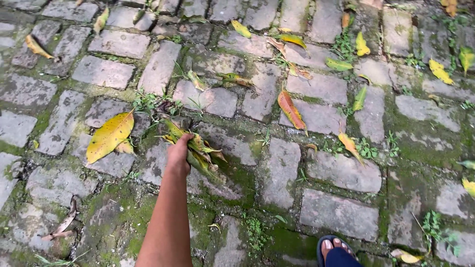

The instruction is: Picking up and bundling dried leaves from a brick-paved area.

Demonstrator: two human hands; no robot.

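Observation:
My left hand reaches down over the mossy stone paving and is shut on a bunch of fallen leaves, yellow-green and brownish, which sticks out to the right of the fist. A big yellow leaf lies on the stones just left of the hand. An orange-red leaf lies further right. My right hand is out of sight.
Grey cobbles with moss and small weeds in the joints fill the view. Several loose yellow and green leaves are scattered toward the top and right. A dry brown leaf lies at lower left. My foot in a blue sandal shows at the bottom edge.

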